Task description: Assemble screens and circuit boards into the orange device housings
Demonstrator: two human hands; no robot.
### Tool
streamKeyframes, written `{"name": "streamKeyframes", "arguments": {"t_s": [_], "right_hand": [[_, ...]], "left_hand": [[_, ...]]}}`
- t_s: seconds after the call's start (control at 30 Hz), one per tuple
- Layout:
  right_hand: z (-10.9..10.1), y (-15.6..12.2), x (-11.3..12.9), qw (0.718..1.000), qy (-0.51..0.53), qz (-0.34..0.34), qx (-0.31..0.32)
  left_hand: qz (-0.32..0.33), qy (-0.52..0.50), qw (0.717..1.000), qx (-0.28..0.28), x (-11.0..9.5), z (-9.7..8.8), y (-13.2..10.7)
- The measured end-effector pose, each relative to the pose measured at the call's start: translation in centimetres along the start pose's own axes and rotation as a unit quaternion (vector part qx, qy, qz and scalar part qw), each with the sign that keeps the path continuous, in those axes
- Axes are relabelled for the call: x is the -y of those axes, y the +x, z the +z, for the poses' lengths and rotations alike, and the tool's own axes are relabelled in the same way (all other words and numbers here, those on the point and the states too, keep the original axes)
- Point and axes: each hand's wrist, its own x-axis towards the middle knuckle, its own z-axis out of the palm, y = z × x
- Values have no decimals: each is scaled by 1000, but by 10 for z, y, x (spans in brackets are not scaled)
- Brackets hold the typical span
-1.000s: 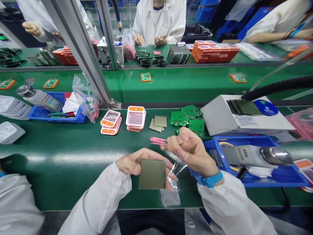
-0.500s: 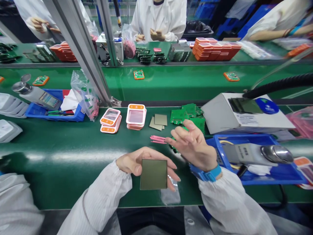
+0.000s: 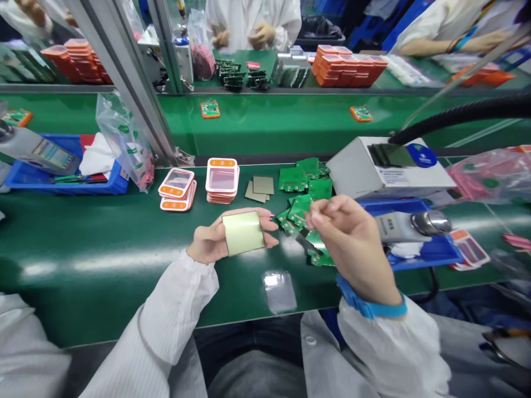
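Observation:
My left hand [image 3: 207,237] holds a square glass display panel [image 3: 244,233] by its edge, thumb on the near side and fingers behind it. Light glares off the panel's face. To the right, my right hand [image 3: 350,243] is raised with thumb and forefinger pinched together. Whatever lies in that pinch, if anything, is too small or clear to make out. Below the hands a clear plastic film [image 3: 280,292] lies on the bench. Pink strips are mostly hidden behind my left fingers. Green circuit boards [image 3: 309,207] lie in a loose pile beside my right fingertips.
More glass panels [image 3: 263,185] lie behind my left hand. Stacked orange-and-white frames [image 3: 223,179] stand left of them. Blue trays [image 3: 124,181] with bottles flank the work area. A white box [image 3: 390,171] sits at right. Co-workers sit across the green belt [image 3: 265,124].
My left hand has lifted the panel forward and tilted it, so it now catches the light. My right hand has turned and closed from spread fingers to a pinch. The camera view has shifted.

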Motion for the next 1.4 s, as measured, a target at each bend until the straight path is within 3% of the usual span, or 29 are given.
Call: {"name": "streamKeyframes", "arguments": {"t_s": [0.2, 0.37, 0.7, 1.4], "right_hand": [[-16, -59, -34, 994, -89, 37, -53], [-22, -82, -67, 987, -106, 68, -97], [-12, -93, -83, 977, -173, 26, -119], [-11, -99, -96, 954, -279, -10, -108]], "left_hand": [[13, -19, 1000, 9, 3, 4, 1], [27, -27, 999, 6, 9, 2, 4], [37, -20, 999, 9, 16, -3, 7], [43, 10, 999, -11, 17, -7, 7]]}}
